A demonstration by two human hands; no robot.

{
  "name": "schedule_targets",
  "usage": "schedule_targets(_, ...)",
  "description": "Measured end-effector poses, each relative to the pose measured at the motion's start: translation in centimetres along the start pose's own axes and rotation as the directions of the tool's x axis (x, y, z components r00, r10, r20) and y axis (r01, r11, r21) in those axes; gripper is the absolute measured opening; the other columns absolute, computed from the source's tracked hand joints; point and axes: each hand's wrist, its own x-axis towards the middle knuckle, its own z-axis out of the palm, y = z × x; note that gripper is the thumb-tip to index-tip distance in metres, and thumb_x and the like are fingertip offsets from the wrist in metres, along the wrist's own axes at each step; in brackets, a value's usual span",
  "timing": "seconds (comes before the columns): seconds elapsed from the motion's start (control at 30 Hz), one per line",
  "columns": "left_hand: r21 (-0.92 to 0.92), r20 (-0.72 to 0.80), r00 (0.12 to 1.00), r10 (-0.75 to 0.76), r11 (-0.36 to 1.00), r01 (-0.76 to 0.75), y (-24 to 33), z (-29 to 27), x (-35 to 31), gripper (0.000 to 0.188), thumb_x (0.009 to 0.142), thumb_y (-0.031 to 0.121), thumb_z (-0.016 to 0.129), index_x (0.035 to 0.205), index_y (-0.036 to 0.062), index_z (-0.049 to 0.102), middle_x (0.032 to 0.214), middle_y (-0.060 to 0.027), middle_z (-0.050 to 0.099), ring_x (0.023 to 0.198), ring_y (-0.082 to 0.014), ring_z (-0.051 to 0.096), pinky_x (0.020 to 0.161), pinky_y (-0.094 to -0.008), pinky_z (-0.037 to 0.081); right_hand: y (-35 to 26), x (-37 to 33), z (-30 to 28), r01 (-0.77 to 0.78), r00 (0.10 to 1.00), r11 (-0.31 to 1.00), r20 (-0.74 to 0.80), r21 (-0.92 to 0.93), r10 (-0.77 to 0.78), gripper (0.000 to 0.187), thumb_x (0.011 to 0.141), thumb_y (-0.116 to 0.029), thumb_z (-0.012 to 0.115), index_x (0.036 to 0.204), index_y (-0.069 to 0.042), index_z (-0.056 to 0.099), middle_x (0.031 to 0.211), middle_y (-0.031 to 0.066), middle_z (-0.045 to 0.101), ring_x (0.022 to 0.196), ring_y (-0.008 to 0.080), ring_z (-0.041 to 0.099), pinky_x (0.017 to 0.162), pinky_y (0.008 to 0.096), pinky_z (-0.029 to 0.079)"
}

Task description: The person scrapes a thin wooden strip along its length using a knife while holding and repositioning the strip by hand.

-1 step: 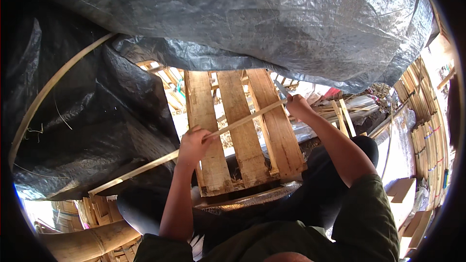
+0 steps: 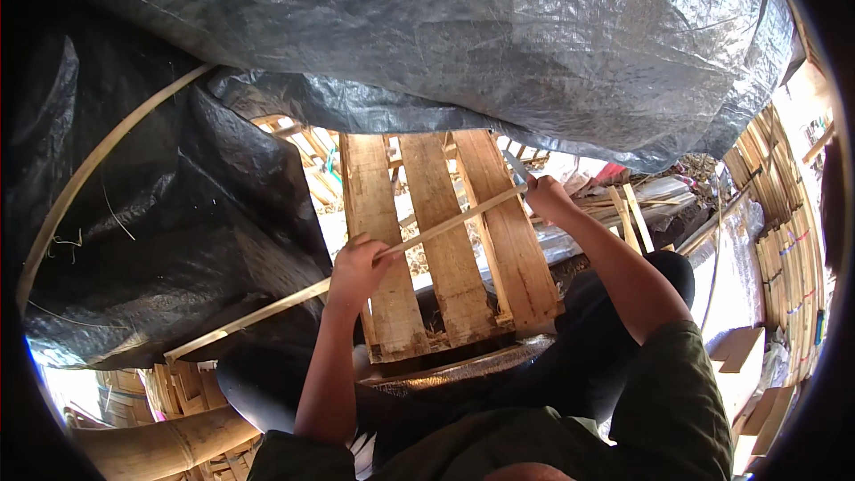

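Strip (image 2: 454, 221) (aslant) from right hand (image 2: 548, 199) through left hand (image 2: 358, 265)

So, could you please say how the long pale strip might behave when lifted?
The strip looks light, being slender. It is probably stiff, running nearly straight between the left hand and right hand. Its long end past the left hand may swing.
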Motion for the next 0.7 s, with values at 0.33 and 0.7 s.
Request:
schedule_targets(0.33,-0.033,0.104,0.994,-0.031,0.999,0.035,1.2,-1.1,0.8,0.014,0.079,0.01,0.074,0.089,0.0016,0.071,0.074,-0.0122,0.054,0.073,-0.0288,0.057,0.064,-0.0387,0.045,0.3,1.1,-0.6,-0.077,0.997,0.996,0.013,0.046,0.076,0.052,0.098,-0.035,0.038,0.104,0.013,0.057,0.081,0.0268,0.066,0.065,0.0357,0.068,0.056,0.0447,0.054)
schedule_targets(0.7,0.002,0.039,0.997,0.061,0.998,-0.062,1.8,0.6,1.6,0.01,0.081,0.007,0.07,0.09,0.0022,0.07,0.079,-0.0123,0.055,0.076,-0.0316,0.057,0.068,-0.0404,0.046,-1.2,1.7,-1.4,0.019,0.985,0.995,-0.171,-0.094,-0.035,0.039,0.09,-0.028,0.053,0.088,0.009,0.064,0.083,0.0308,0.065,0.085,0.0428,0.066,0.074,0.0471,0.052)
